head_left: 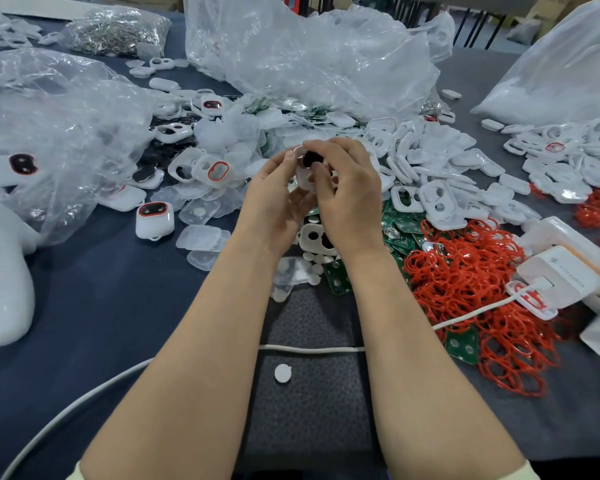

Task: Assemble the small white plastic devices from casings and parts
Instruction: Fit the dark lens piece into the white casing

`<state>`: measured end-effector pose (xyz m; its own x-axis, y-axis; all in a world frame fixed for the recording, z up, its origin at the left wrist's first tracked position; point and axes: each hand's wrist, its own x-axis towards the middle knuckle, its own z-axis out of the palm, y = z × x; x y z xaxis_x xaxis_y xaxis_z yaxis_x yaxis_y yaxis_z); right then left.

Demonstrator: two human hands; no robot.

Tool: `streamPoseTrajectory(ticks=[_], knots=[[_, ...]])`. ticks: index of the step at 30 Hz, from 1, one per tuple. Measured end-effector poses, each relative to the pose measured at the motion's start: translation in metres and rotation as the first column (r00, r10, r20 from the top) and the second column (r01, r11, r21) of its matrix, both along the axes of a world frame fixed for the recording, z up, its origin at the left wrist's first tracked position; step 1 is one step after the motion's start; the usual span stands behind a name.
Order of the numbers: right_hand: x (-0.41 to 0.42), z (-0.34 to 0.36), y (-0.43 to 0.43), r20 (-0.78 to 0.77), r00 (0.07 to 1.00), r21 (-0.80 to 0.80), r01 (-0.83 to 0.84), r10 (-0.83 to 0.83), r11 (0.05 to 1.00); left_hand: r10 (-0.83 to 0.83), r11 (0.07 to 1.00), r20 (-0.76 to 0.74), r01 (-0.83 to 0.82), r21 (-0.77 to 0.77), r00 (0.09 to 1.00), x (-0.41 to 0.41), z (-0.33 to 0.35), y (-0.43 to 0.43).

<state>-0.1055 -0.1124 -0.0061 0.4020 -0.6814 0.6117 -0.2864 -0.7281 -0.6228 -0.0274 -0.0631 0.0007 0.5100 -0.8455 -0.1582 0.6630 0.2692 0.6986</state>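
Grip: both the left hand (274, 202) and the right hand (349, 199) have fingers curled round one white casing (303, 181), held above the table's centre. A dark part (309, 161) sits at its upper opening.

Risk: uneven thumb pressure may seat the part askew. If dropped, it could be lost among the loose casings (430, 174) heaped at 2 o'clock. The right forearm lies just beside the red rings (465, 271) at 4 o'clock and could scatter them.

Dark table (94, 306) under white casings (439, 206), red rings (465, 275)

Casing (303, 180) mostly hidden behind fingers (329, 147), perhaps a dark part (310, 160) inside, white shape (4, 278) clipped at left edge
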Motion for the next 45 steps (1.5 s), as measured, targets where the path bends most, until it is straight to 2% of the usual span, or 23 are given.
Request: streamPoseTrajectory(ticks=[3, 6, 9, 11, 12, 14, 20, 34, 45], knots=[[0.001, 0.000, 0.001, 0.022, 1.000, -0.024, 0.011, -0.011, 1.000, 0.010, 1.000, -0.009, -0.010, -0.010, 1.000, 0.001, 0.000, 0.000], [0.002, 0.002, 0.002, 0.084, 0.995, 0.007, 0.043, -0.044, 0.999, 0.077, 0.996, 0.063, -0.080, 0.040, 0.995, 0.001, -0.002, -0.002], [-0.002, 0.007, -0.001, 0.240, 0.969, 0.277, -0.011, -0.059, 0.961, 0.150, 0.981, 0.166, -0.168, 0.097, 0.975, -0.001, -0.004, -0.006], [-0.004, 0.009, -0.003, 0.343, 0.939, 0.463, -0.139, -0.033, 0.876, 0.166, 0.975, 0.221, -0.193, 0.108, 0.961, -0.001, -0.005, -0.007], [-0.004, 0.009, -0.004, 0.371, 0.928, 0.503, -0.178, -0.025, 0.846, 0.169, 0.974, 0.243, -0.200, 0.110, 0.955, -0.002, -0.005, -0.007], [-0.003, 0.008, -0.004, 0.363, 0.932, 0.499, -0.176, -0.020, 0.849, 0.171, 0.972, 0.274, -0.207, 0.109, 0.946, -0.002, -0.006, -0.007], [-0.001, 0.004, -0.006, 0.211, 0.977, 0.392, -0.049, -0.038, 0.919, 0.185, 0.966, 0.395, -0.241, 0.097, 0.900, -0.005, -0.007, -0.007], [0.003, -0.004, -0.006, 0.287, 0.947, 0.394, 0.020, -0.143, 0.919, 0.086, 0.991, 0.493, -0.126, 0.048, 0.866, -0.009, -0.008, -0.005], [0.004, -0.003, -0.008, 0.208, 0.974, 0.464, -0.014, -0.094, 0.886, 0.104, 0.980, 0.560, -0.182, 0.085, 0.822, -0.009, -0.008, -0.004]])
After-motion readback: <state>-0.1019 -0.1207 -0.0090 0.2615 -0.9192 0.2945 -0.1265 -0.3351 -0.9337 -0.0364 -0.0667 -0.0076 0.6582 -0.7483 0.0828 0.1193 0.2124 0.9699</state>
